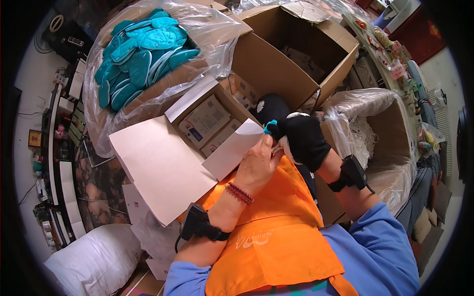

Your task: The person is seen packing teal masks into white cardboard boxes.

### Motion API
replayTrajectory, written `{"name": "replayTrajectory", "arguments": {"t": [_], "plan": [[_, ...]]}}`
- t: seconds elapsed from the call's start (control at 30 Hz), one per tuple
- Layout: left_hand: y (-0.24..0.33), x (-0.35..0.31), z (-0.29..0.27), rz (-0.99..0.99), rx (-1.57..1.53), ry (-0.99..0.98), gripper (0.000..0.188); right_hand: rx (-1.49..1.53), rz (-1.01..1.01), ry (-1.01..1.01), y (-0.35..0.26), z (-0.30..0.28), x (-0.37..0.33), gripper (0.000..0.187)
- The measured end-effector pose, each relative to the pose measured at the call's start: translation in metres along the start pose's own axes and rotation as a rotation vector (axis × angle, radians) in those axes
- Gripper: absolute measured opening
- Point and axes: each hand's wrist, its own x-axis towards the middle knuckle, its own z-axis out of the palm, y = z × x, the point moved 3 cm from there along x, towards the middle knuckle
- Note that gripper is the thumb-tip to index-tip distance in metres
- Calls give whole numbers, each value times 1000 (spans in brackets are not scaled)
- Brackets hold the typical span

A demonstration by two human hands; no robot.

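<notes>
My left hand (256,165), bare and with a red bead bracelet at the wrist, is closed, its fingertips close against my right hand. Over my lap, my right hand (307,142) wears a black glove and is curled closed. A small teal piece (270,127) pokes out at the gloved fingers; most of it is hidden. Some whitish material shows between the two hands, too covered to name. Just left of them stands an open white carton (231,157) with its broad lid folded out. Flat white printed packets (210,121) lie inside it.
A plastic-lined box at the far left holds a heap of teal padded pieces (143,54). Behind my hands is an open brown cardboard box (276,64). To the right, another lined box (390,143) contains white stringy material. A white sack (96,254) lies at the near left.
</notes>
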Motion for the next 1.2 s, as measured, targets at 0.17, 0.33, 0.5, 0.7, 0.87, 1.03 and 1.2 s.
{"name": "replayTrajectory", "arguments": {"t": [0.17,0.33,0.5,0.7,0.87,1.03,1.2], "plan": [[-6,-1,11,42,-58,-26,20,-72,13,-77,0,-3,-1,11],[-2,-8,17,-41,102,22,20,-102,16,123,2,-1,-1,11],[28,-29,2,-185,5,39,20,-91,112,148,41,17,12,11],[72,-83,-51,-82,-64,55,16,-141,483,-25,149,36,19,21],[42,-129,-191,-318,-588,695,12,475,384,306,54,-10,49,37],[-82,-198,-283,-284,-1047,1053,32,644,399,137,49,14,67,35],[-162,-239,-263,-345,-1369,1026,49,706,348,102,45,10,55,20]]}}
